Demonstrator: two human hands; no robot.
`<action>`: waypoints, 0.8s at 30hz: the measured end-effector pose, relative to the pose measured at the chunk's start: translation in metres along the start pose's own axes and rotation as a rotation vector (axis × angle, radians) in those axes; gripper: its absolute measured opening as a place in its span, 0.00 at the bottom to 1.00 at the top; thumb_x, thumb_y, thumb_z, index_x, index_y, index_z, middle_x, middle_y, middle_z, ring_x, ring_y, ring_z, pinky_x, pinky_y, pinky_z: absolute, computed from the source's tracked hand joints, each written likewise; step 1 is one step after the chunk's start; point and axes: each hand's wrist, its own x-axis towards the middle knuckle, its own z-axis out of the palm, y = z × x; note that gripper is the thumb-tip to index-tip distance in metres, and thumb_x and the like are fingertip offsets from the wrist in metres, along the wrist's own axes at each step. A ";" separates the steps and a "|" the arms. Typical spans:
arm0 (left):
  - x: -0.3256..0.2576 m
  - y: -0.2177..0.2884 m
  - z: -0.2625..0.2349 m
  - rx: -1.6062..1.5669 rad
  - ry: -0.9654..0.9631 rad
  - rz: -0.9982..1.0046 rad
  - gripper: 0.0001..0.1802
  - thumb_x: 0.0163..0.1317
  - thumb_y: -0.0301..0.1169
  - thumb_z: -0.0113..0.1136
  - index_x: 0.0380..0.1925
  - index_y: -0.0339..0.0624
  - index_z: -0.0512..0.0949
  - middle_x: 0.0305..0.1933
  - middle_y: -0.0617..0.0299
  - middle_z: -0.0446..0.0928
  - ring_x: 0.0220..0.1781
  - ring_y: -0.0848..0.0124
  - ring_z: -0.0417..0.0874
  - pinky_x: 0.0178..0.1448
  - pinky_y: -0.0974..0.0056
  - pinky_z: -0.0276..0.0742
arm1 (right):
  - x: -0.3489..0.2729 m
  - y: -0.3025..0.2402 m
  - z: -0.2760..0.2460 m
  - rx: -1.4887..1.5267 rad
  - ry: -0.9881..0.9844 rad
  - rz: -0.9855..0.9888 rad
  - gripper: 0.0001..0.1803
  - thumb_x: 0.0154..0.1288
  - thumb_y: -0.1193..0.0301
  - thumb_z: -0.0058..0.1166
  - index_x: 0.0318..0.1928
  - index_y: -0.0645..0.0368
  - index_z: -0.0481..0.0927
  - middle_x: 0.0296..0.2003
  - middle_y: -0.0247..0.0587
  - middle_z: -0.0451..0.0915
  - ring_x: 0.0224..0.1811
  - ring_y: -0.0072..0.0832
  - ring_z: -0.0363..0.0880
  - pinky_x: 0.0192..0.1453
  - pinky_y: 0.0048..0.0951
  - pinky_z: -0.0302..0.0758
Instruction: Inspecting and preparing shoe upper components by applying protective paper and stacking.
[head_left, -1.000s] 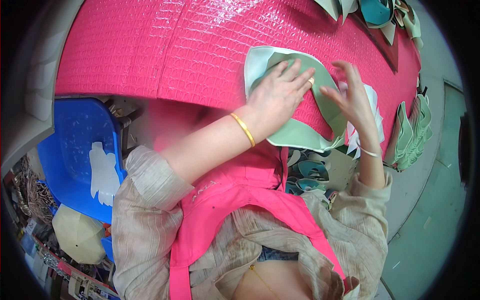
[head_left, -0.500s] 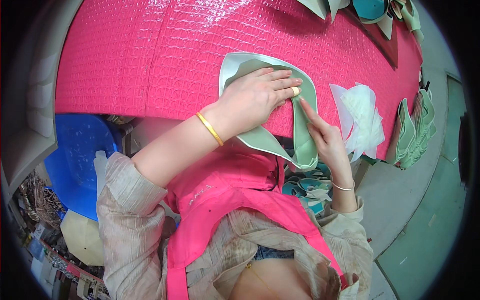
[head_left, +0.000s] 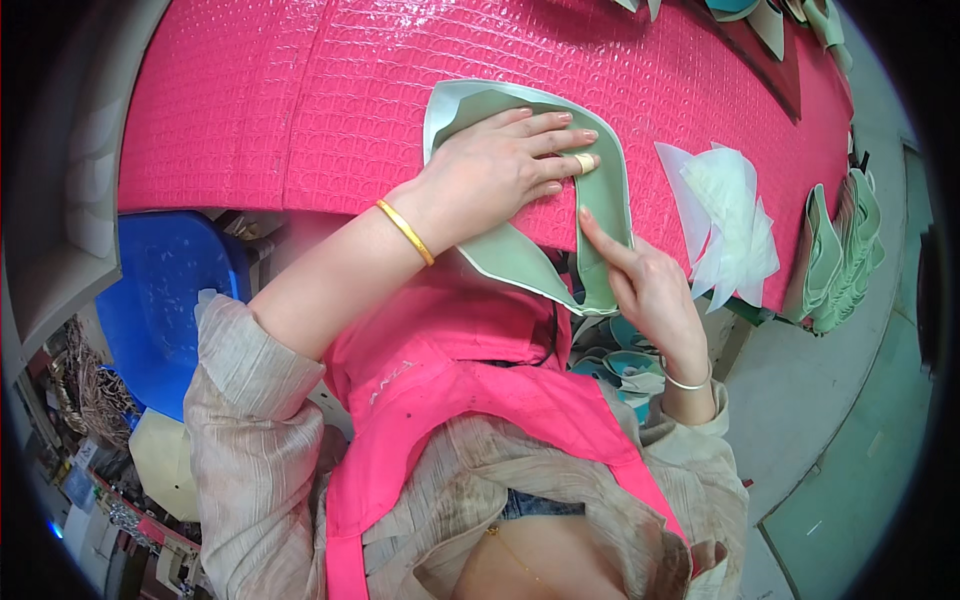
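A light green shoe upper [head_left: 607, 200] with a white rim lies curved like a loop on the pink table, its near end hanging past the table edge. My left hand [head_left: 510, 160] rests flat across it, palm down, fingers stretched and slightly apart, a pale band round one finger. Along the loop's right strip, my right hand [head_left: 650, 290] lays its stretched index finger on the inner edge, the other fingers loosely bent near the outer rim. The underside of the upper beneath my left palm is hidden.
Thin white sheets [head_left: 725, 215] lie in a loose pile right of my hands. Several green pieces [head_left: 845, 265] stand bunched at the table's right end. More cut pieces lie at the far right edge. A blue plastic chair [head_left: 165, 300] stands at lower left.
My right index fingertip has slid toward me along the strip's inner edge. My left hand stays on the upper, its fingers slightly shifted. The whole view has moved a little.
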 end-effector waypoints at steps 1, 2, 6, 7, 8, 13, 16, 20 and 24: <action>0.000 0.001 0.000 0.002 -0.010 0.005 0.24 0.59 0.36 0.48 0.58 0.57 0.64 0.64 0.71 0.59 0.64 0.68 0.61 0.67 0.61 0.56 | -0.003 -0.001 -0.003 -0.001 0.005 -0.003 0.31 0.52 0.79 0.45 0.58 0.38 0.67 0.20 0.50 0.69 0.21 0.44 0.73 0.26 0.41 0.69; 0.000 0.001 0.000 0.008 -0.007 0.006 0.24 0.59 0.36 0.48 0.58 0.57 0.64 0.64 0.71 0.59 0.64 0.68 0.61 0.67 0.61 0.56 | -0.006 -0.003 -0.008 0.002 -0.083 0.040 0.31 0.51 0.79 0.46 0.58 0.39 0.68 0.22 0.50 0.69 0.22 0.44 0.73 0.27 0.41 0.69; -0.002 0.004 0.001 0.026 0.001 -0.014 0.25 0.58 0.36 0.50 0.58 0.55 0.64 0.64 0.70 0.60 0.64 0.68 0.61 0.67 0.60 0.56 | -0.006 -0.013 -0.017 -0.178 -0.141 0.020 0.29 0.49 0.77 0.52 0.56 0.47 0.70 0.31 0.51 0.72 0.34 0.42 0.75 0.37 0.40 0.70; -0.004 0.006 0.002 0.019 0.037 -0.016 0.23 0.58 0.36 0.50 0.55 0.53 0.67 0.63 0.69 0.62 0.64 0.69 0.62 0.66 0.61 0.57 | -0.001 -0.014 -0.017 -0.184 -0.138 0.018 0.29 0.49 0.77 0.52 0.56 0.47 0.70 0.31 0.51 0.72 0.34 0.42 0.75 0.37 0.40 0.70; -0.005 0.006 0.002 0.013 0.073 -0.021 0.21 0.58 0.36 0.50 0.53 0.51 0.69 0.61 0.69 0.64 0.63 0.70 0.62 0.66 0.63 0.57 | 0.006 -0.014 -0.017 -0.163 0.082 -0.147 0.31 0.49 0.75 0.54 0.58 0.50 0.68 0.40 0.52 0.70 0.43 0.43 0.72 0.44 0.39 0.69; -0.016 0.006 -0.011 -0.176 0.122 -0.167 0.21 0.57 0.29 0.51 0.52 0.40 0.68 0.59 0.59 0.66 0.62 0.63 0.65 0.64 0.57 0.59 | 0.043 0.003 0.000 -0.127 -0.007 -0.196 0.38 0.53 0.64 0.54 0.64 0.54 0.54 0.65 0.40 0.52 0.67 0.37 0.52 0.67 0.43 0.49; -0.032 0.003 -0.019 -0.124 0.119 -0.272 0.20 0.57 0.29 0.51 0.52 0.40 0.69 0.59 0.60 0.66 0.62 0.63 0.65 0.63 0.57 0.61 | 0.046 -0.001 -0.001 -0.166 -0.040 -0.161 0.37 0.55 0.61 0.51 0.64 0.54 0.55 0.65 0.39 0.54 0.67 0.34 0.52 0.68 0.45 0.46; -0.027 -0.002 -0.015 -0.098 0.139 -0.329 0.21 0.59 0.30 0.50 0.54 0.46 0.68 0.60 0.60 0.65 0.62 0.64 0.65 0.63 0.54 0.59 | 0.071 -0.002 -0.004 -0.279 0.002 -0.231 0.34 0.58 0.59 0.48 0.64 0.50 0.56 0.65 0.35 0.55 0.67 0.32 0.52 0.68 0.47 0.44; 0.004 -0.031 -0.018 0.208 0.240 -0.347 0.20 0.60 0.34 0.48 0.54 0.48 0.69 0.60 0.60 0.66 0.63 0.63 0.64 0.65 0.53 0.56 | 0.088 0.002 -0.004 -0.280 0.067 -0.232 0.29 0.62 0.56 0.43 0.64 0.42 0.57 0.64 0.29 0.56 0.67 0.30 0.53 0.69 0.46 0.44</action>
